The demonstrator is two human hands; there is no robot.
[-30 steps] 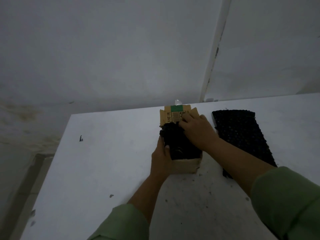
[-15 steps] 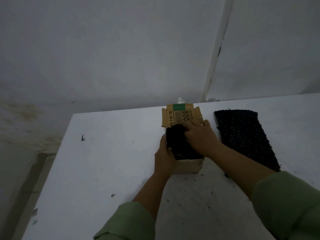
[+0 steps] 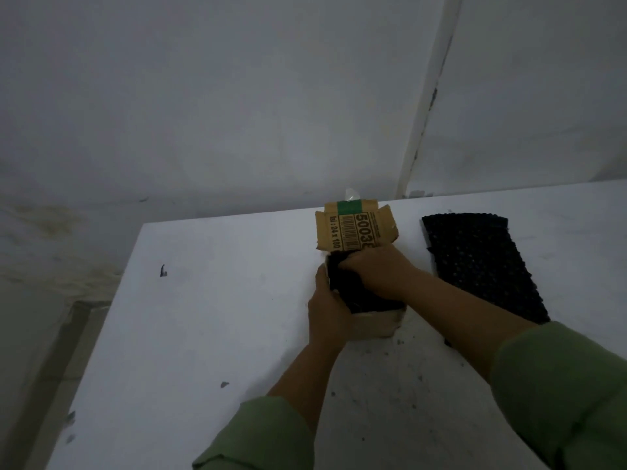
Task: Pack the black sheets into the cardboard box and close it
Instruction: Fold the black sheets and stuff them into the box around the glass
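A small cardboard box (image 3: 375,325) stands on the white table (image 3: 210,317), its printed lid flap (image 3: 353,230) tilted up at the far end. Black sheets (image 3: 353,293) fill the box. My left hand (image 3: 327,308) grips the box's left wall. My right hand (image 3: 381,271) lies on top of the black sheets, fingers curled over their far end, pressing them down. A flat stack of black dimpled sheets (image 3: 475,262) lies on the table to the right of the box, partly hidden by my right forearm.
The table's far edge meets a pale wall just behind the box. The table's left edge drops to the floor at the left. Small dark specks dot the tabletop near the box.
My right hand has slid a little toward me, off the lid flap and onto the black sheets, so more of the flap's print shows. My left hand stays on the box.
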